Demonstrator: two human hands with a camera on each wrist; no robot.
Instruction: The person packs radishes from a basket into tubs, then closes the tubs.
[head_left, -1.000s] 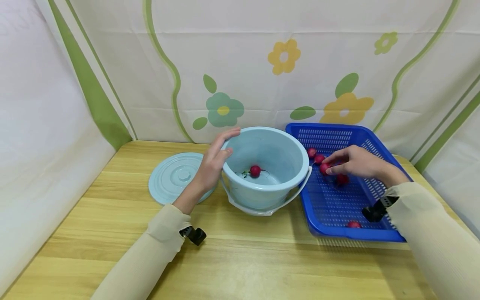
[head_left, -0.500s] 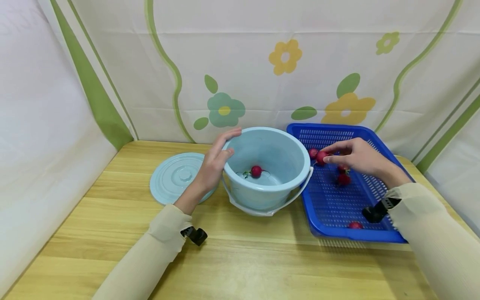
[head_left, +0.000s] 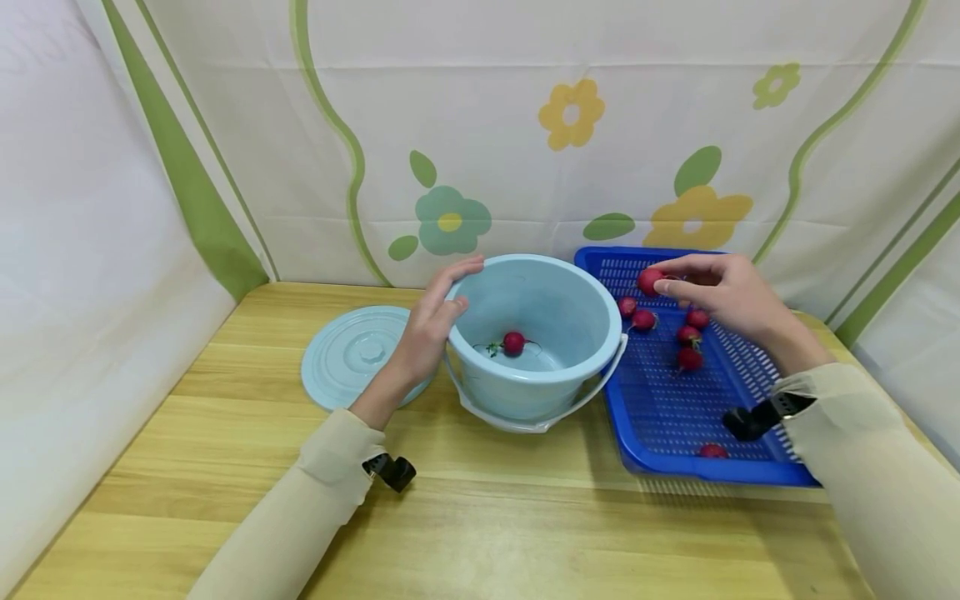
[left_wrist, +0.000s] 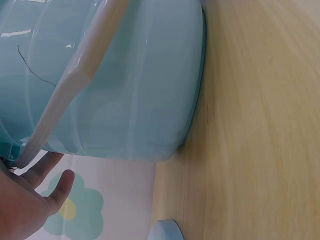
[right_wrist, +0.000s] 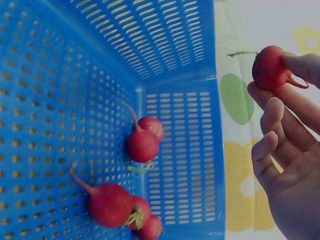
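Round glossy radish [head_left: 649, 281] pinched in right hand [head_left: 723, 296]; left hand [head_left: 427, 329] flat against smooth plastic bucket [head_left: 536, 337].

Lid [head_left: 354, 354] left of bucket [head_left: 536, 333]

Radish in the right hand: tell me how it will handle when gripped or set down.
The radish looks round and smooth, so it would probably roll if set on a flat surface. It seems small and light, since the right hand pinches it with just the fingers. Its thin root tail looks floppy and likely snaps easily.
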